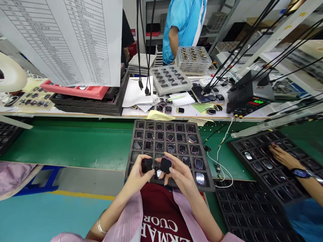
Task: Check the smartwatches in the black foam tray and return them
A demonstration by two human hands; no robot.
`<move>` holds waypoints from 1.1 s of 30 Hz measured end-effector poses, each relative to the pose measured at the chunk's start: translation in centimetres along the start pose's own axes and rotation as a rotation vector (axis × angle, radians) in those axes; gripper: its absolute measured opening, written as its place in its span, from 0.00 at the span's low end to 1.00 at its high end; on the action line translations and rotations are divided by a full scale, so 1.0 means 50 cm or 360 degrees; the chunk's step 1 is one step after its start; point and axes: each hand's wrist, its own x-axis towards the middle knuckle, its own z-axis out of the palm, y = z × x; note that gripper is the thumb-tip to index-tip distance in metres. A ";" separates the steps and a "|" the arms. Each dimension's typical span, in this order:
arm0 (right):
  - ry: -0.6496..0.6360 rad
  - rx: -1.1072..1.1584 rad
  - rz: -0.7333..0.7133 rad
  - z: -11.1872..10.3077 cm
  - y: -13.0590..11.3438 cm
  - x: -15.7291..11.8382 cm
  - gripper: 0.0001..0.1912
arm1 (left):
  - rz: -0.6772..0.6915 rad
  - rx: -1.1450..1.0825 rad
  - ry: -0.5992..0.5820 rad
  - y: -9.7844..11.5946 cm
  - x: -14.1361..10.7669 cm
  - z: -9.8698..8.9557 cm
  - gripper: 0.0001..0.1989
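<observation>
My left hand pinches a dark square smartwatch body between thumb and fingers. A second square smartwatch body, dark-faced with a purplish rim, is gripped in my right hand. Both are held side by side just above the near part of a black foam tray. Rows of similar watch bodies sit in the tray's square pockets, most of them with dark faces. My hands hide several of the near pockets.
A co-worker's hand reaches over another foam tray at right. Clear plastic trays stand on the shelf beside a power supply. Black cables and a printed sheet hang in front. A white cable lies by my tray.
</observation>
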 end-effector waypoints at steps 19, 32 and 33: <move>-0.0132 0.0207 0.0087 -0.007 0.021 0.010 0.18 | 0.0053 0.0193 0.0124 -0.012 0.003 0.011 0.10; -0.0098 0.0215 0.0057 -0.008 0.020 0.009 0.18 | 0.0056 0.0230 0.0147 -0.022 0.007 0.007 0.10; -0.0095 0.0218 0.0050 -0.008 0.021 0.009 0.18 | 0.0053 0.0230 0.0154 -0.023 0.007 0.007 0.10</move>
